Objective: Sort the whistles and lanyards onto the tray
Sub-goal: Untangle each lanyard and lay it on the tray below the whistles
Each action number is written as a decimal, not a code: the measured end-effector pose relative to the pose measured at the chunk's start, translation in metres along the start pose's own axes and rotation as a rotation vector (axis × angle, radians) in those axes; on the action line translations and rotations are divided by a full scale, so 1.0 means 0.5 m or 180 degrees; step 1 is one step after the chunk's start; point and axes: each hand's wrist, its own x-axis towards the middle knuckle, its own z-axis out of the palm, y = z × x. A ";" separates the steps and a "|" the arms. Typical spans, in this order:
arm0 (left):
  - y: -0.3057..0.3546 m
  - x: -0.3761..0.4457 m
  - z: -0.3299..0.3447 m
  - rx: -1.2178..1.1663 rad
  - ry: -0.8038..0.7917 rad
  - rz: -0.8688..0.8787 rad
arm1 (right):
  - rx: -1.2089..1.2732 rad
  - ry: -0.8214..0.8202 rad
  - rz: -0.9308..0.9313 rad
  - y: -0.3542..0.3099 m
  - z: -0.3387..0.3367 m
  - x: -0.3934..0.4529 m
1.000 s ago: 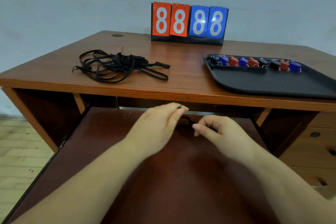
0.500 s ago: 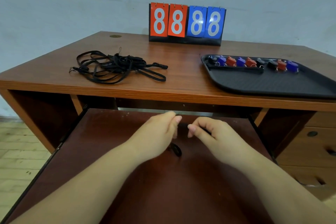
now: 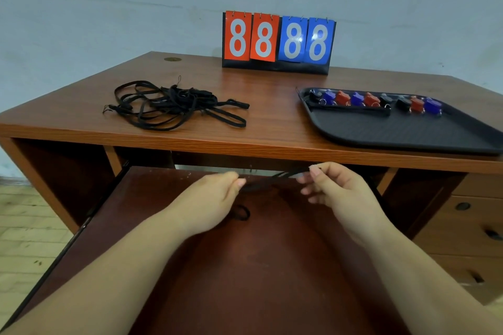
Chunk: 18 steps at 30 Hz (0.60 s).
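Note:
A black lanyard (image 3: 275, 178) stretches between my two hands over the pulled-out shelf. My left hand (image 3: 211, 198) pinches one end and my right hand (image 3: 336, 189) pinches the other; a loop of it hangs below my left hand. A tangle of black lanyards (image 3: 174, 105) lies on the desk's left half. On the right, a black tray (image 3: 408, 133) holds a row of red, blue and black whistles (image 3: 373, 99) along its far side, with one folded lanyard (image 3: 351, 109) laid in front of them.
A flip scoreboard (image 3: 277, 41) showing 8s stands at the back of the wooden desk (image 3: 272, 117). The dark red pull-out shelf (image 3: 245, 266) lies under my arms. Drawers (image 3: 468, 207) are at the lower right.
My hands have moved apart, drawing the lanyard out between them. My right hand shifted right and slightly up.

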 end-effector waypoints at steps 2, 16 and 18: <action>0.005 -0.002 0.014 0.0135 -0.0184 0.0076 | 0.0420 0.0029 0.0104 -0.003 0.008 -0.004; 0.065 -0.009 0.015 -0.1676 0.0167 0.0060 | 0.2131 -0.0240 0.0833 -0.025 0.029 -0.020; 0.081 -0.015 0.014 -0.2123 0.0199 0.0034 | 0.1967 -0.0315 0.0719 -0.024 0.033 -0.023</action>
